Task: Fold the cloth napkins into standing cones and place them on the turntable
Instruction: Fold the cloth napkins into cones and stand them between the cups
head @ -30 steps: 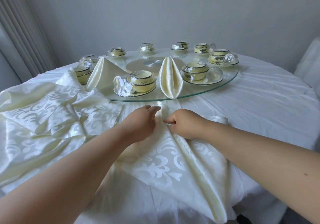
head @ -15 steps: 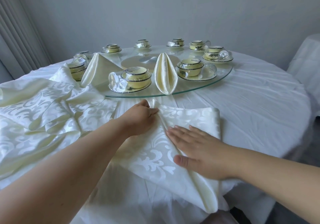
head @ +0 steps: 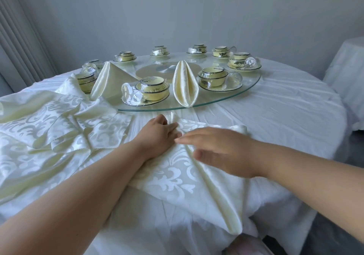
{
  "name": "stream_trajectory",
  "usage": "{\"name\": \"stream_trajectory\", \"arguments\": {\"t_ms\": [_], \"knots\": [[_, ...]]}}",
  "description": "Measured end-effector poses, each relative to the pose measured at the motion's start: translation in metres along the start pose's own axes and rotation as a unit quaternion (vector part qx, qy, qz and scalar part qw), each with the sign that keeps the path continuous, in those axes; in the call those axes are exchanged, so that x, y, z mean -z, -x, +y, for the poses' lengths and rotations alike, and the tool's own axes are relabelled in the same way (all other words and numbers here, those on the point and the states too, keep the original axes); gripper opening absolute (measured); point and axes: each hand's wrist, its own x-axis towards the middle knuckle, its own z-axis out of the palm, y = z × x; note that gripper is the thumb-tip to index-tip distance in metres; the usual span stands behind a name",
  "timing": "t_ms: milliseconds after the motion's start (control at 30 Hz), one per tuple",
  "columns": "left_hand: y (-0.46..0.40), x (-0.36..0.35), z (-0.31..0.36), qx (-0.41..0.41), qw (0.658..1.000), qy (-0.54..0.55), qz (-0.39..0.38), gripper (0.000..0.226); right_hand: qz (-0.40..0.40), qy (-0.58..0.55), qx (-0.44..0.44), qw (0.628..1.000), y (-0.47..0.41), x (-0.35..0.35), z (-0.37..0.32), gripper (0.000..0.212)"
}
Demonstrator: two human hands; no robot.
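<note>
A cream damask napkin point(head: 173, 178) lies partly folded on the white tablecloth in front of me, one corner hanging over the table's near edge. My left hand point(head: 157, 134) pinches its far corner near the turntable. My right hand point(head: 218, 150) lies flat on the folded flap, fingers straight and pointing left. Two folded napkins stand on the glass turntable point(head: 246, 89): a cone point(head: 185, 85) at its front rim and another point(head: 110, 79) at the left.
Several wrapped yellow bowl-and-saucer sets point(head: 151, 92) ring the turntable. A heap of loose cream napkins point(head: 49, 128) covers the table's left side. A second table draped in white point(head: 346, 73) stands at the right. A curtain hangs at far left.
My right hand let go of the napkin's corner, opened flat and smoothed along the fold, its fingers now nearer my left hand. My left hand kept its pinch.
</note>
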Motion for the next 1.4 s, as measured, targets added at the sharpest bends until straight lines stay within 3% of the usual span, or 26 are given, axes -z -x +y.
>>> {"name": "stream_trajectory", "arguments": {"t_ms": [100,200,300,367,400,500,533,600,700,767,900,967,1033,1233,1300,1400], "knots": [[0.0,-0.002,-0.002,0.001,1.0,-0.006,-0.002,0.048,-0.119,0.049,0.066,0.989,-0.013,-0.032,0.002,0.098],[0.0,-0.003,-0.002,0.003,1.0,0.01,0.012,0.045,-0.17,0.109,0.093,0.975,0.002,-0.045,0.0,0.092],[0.0,-0.002,-0.002,0.004,1.0,0.015,0.005,0.045,-0.164,0.114,0.124,0.972,0.027,-0.049,-0.002,0.09],[0.0,0.0,-0.002,0.008,1.0,0.019,0.003,0.045,-0.116,0.111,0.151,0.975,0.039,-0.058,-0.002,0.083],[0.0,0.0,-0.002,0.011,1.0,0.021,0.002,0.045,-0.117,0.079,0.12,0.983,0.042,-0.062,-0.001,0.076],[0.001,0.0,-0.001,0.017,1.0,0.021,-0.004,0.045,-0.109,-0.057,0.134,0.983,0.035,-0.062,0.012,0.053],[0.001,0.0,0.0,0.019,1.0,0.02,-0.006,0.045,-0.1,-0.141,0.102,0.98,0.029,-0.047,0.013,0.053],[0.001,0.002,-0.001,0.021,0.999,0.021,-0.015,0.044,0.014,-0.239,0.006,0.971,0.012,-0.018,0.021,0.058],[-0.002,0.01,0.0,0.028,0.997,0.065,-0.031,0.036,0.132,-0.047,-0.136,0.981,-0.035,0.006,0.046,0.036],[-0.007,0.017,-0.001,0.049,0.996,0.071,-0.024,0.034,0.132,0.013,-0.198,0.971,-0.067,0.005,0.058,0.033],[-0.013,0.023,-0.011,0.186,0.98,0.067,-0.01,0.063,0.085,0.027,-0.298,0.95,-0.104,-0.015,0.073,0.063],[-0.015,0.023,-0.01,0.233,0.969,0.066,-0.042,0.063,0.079,0.044,-0.325,0.941,-0.114,-0.022,0.075,0.073],[-0.019,0.024,-0.008,0.259,0.96,0.076,-0.07,0.05,0.064,0.041,-0.346,0.935,-0.121,-0.025,0.078,0.077],[-0.025,0.033,0.001,0.291,0.945,0.065,-0.133,0.043,0.046,-0.028,-0.359,0.932,-0.128,-0.023,0.084,0.081],[-0.022,0.031,-0.001,0.287,0.94,0.162,-0.092,0.028,0.049,-0.041,-0.347,0.936,-0.127,-0.016,0.082,0.081],[-0.02,0.033,-0.006,0.269,0.9,0.342,-0.018,0.044,0.078,-0.099,-0.308,0.943,-0.123,-0.001,0.084,0.042]]}}
